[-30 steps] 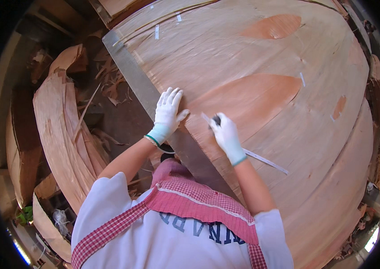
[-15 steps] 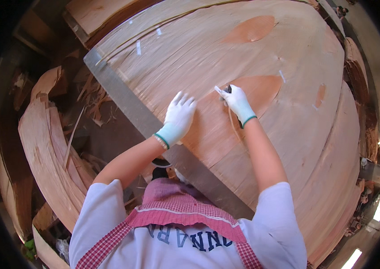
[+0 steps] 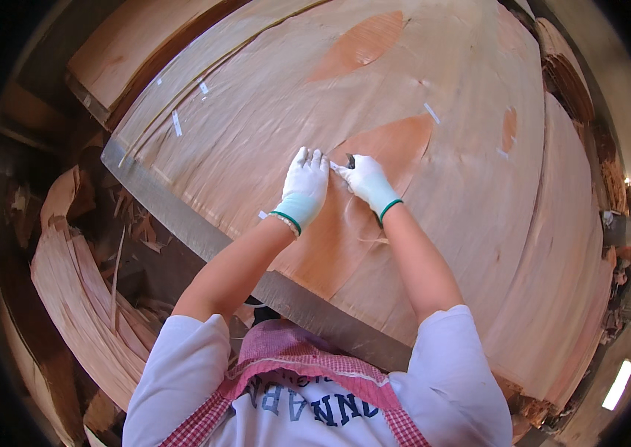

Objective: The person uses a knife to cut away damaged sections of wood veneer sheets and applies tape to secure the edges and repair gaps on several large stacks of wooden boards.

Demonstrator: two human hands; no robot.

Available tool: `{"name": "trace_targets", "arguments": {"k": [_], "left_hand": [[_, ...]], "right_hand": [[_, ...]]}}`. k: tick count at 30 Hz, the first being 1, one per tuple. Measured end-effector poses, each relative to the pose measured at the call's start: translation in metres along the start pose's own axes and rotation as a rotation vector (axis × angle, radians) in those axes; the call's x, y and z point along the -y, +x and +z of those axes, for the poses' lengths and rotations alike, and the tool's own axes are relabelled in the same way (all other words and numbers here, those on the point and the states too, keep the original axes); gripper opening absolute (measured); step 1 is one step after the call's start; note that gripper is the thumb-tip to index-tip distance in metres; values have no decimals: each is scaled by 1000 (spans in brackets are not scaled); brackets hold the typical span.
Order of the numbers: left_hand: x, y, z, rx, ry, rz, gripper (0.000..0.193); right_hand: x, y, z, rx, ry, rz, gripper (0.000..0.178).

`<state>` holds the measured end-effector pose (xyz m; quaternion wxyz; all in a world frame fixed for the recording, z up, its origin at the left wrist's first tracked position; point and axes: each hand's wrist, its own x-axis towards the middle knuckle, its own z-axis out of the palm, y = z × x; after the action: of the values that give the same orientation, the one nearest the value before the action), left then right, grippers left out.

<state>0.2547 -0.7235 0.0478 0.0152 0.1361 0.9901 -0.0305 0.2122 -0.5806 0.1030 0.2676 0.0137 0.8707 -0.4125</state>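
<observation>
A broad sheet of pale wood veneer (image 3: pixel 256 112) lies under both hands, with a darker orange-brown, leaf-shaped patch (image 3: pixel 397 145) in it. My left hand (image 3: pixel 304 186), in a white glove with a green cuff, rests on the veneer beside that patch, fingers stretched forward. Close to its fingertips is my right hand (image 3: pixel 366 182), gloved alike and closed round a small black tool (image 3: pixel 350 161) mostly hidden by the fingers. A short white strip (image 3: pixel 336 168), like tape, shows at its fingertips, touching or nearly touching the left hand. A thin curled wood sliver (image 3: pixel 372 240) lies below the right wrist.
A grey metal edge (image 3: pixel 163 212) runs along the veneer's near left side. Another darker patch (image 3: pixel 360 46) and several white tape strips (image 3: pixel 177 123) mark the sheet. Torn veneer sheets (image 3: pixel 81 290) are heaped at the left. A veneer stack (image 3: pixel 140 52) stands at the far left.
My two hands have come together, the right moving left with the black tool and white strip. The view has shifted, so the veneer sits further left and lower at its near edge.
</observation>
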Motion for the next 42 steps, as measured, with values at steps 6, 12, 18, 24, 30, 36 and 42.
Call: {"name": "trace_targets", "arguments": {"k": [6,12,18,24,30,36,42], "left_hand": [[8,4,-3,8,-173,-38,39],[-86,-24,-27,-140,-591,354,41],[-128,-37,8,-146,-292,480,54],[-68,-70,4,-175,-953,330,44],[-84,-150,-10,-147,-617,558,47],[-75,-144,-28,40,-802,418,39],[-61,-176,-9,-133,-741,286,40]], "right_hand": [[-51,-59,20,-36,258,42,26],[-123,-94,-71,4,289,276,17],[-160,-142,12,-226,584,315,15],[-118,-201,23,-97,605,221,15],[-118,-190,55,-139,202,261,18],[-117,-207,21,2,-195,179,21],[-138,-224,65,-160,310,300,16]]}}
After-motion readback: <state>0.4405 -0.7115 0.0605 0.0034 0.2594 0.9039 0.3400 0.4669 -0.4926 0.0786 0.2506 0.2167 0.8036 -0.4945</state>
